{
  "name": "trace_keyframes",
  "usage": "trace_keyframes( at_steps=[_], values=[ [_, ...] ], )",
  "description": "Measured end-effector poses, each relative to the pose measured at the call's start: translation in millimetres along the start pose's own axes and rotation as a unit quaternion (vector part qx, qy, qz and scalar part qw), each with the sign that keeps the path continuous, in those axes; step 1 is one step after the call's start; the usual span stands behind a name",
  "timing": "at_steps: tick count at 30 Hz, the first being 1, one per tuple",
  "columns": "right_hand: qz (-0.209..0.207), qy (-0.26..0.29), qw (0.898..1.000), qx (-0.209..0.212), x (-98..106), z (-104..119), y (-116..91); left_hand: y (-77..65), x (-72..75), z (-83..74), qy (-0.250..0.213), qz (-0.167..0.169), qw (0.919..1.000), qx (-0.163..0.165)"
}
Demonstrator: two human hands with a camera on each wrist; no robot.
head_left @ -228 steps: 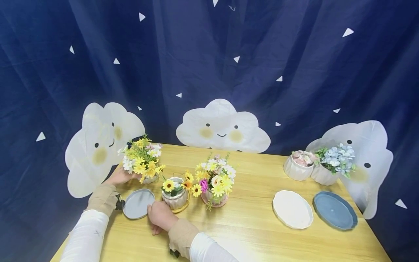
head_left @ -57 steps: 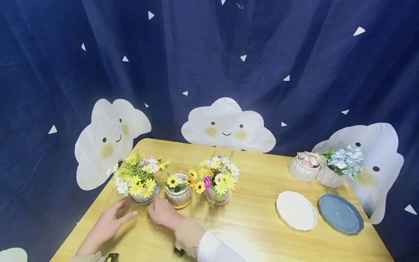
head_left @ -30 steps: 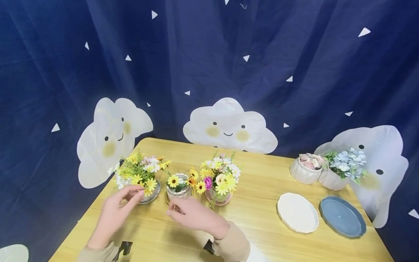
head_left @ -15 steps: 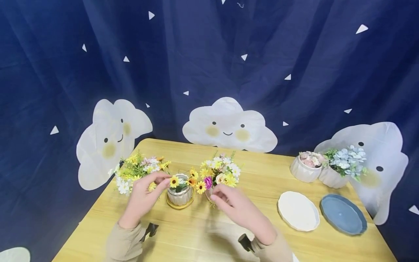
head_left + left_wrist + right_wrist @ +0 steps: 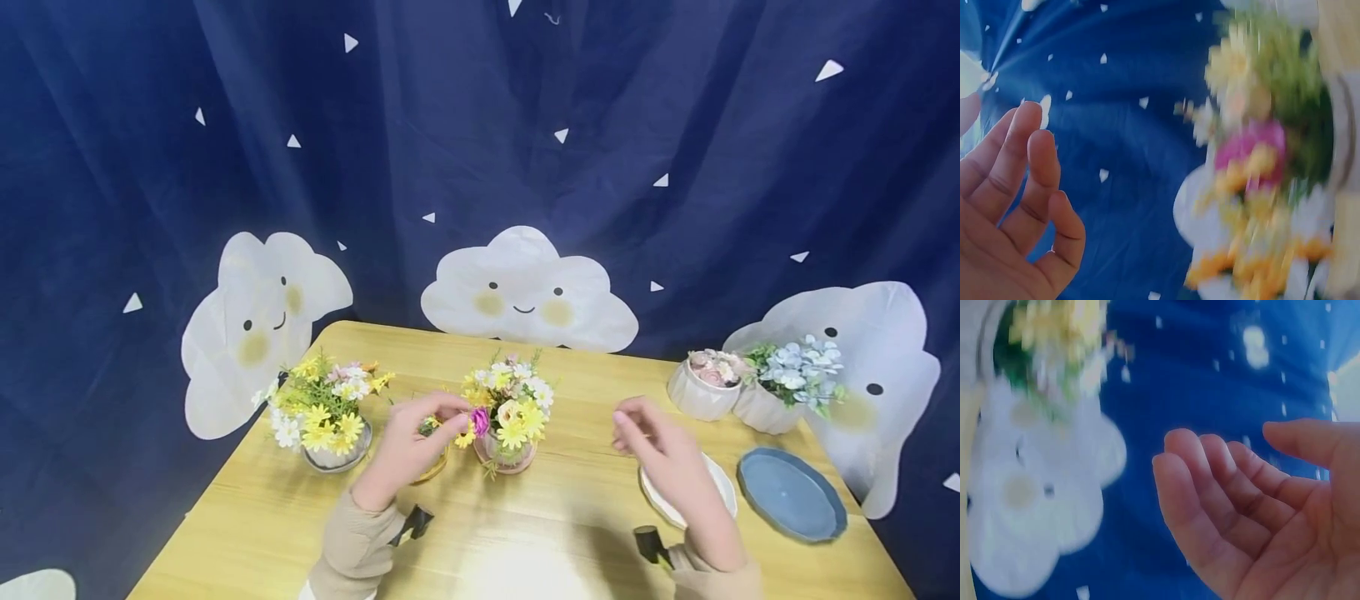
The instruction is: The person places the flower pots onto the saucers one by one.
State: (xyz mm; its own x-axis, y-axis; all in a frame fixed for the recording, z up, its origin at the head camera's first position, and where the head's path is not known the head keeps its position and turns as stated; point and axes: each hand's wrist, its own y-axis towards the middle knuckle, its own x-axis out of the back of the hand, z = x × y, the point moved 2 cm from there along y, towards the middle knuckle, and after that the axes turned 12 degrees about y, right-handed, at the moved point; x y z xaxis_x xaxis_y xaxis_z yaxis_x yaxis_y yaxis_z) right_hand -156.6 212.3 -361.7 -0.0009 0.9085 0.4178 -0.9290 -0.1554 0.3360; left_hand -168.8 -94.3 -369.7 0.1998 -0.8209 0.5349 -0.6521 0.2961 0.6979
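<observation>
In the head view my left hand (image 5: 412,446) hangs over the table in front of the middle pot, fingers loosely bent and nothing in them. It hides most of that pot, though part of its yellow saucer (image 5: 433,472) shows. Just right of the fingertips stands a flowerpot of mixed flowers (image 5: 517,417) on a pink saucer (image 5: 512,468). My right hand (image 5: 671,454), also holding nothing, overlaps the white saucer (image 5: 722,482). Both wrist views show relaxed fingers. At the left, a flowerpot of yellow and white daisies (image 5: 322,421) sits on a grey saucer (image 5: 360,451).
A blue saucer (image 5: 791,496) lies at the right of the wooden table (image 5: 480,508). Behind it stand a white pot of pink flowers (image 5: 701,396) and a white pot of blue flowers (image 5: 772,408), side by side. A dark blue curtain (image 5: 480,125) surrounds the table.
The daisy pot, earlier gripped by my left hand behind the bare grey saucer, now stands on that saucer. Both hands have let go and travelled rightward, the right hand reaching the white saucer.
</observation>
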Motion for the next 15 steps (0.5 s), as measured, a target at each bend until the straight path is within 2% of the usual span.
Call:
trace_keyframes(
  at_steps=[4, 7, 10, 15],
  values=[
    [-0.064, -0.028, 0.998, -0.01, 32.7, -10.5, -3.8, 4.1, -23.8, -11.3, -0.042, 0.031, 0.9986, -0.012],
    [-0.118, -0.044, 0.992, -0.007, 54.5, -17.7, -8.7, 7.5, -40.3, -19.3, -0.061, 0.06, 0.9963, -0.009],
    [-0.158, -0.028, 0.987, -0.011, 74.8, -25.6, -13.2, 10.7, -57.5, -27.0, -0.085, 0.1, 0.9913, -0.003],
    [-0.2, -0.011, 0.979, -0.047, 104.7, -40.2, -21.0, 12.8, -88.3, -38.9, -0.089, 0.17, 0.9814, 0.01]
  ],
)
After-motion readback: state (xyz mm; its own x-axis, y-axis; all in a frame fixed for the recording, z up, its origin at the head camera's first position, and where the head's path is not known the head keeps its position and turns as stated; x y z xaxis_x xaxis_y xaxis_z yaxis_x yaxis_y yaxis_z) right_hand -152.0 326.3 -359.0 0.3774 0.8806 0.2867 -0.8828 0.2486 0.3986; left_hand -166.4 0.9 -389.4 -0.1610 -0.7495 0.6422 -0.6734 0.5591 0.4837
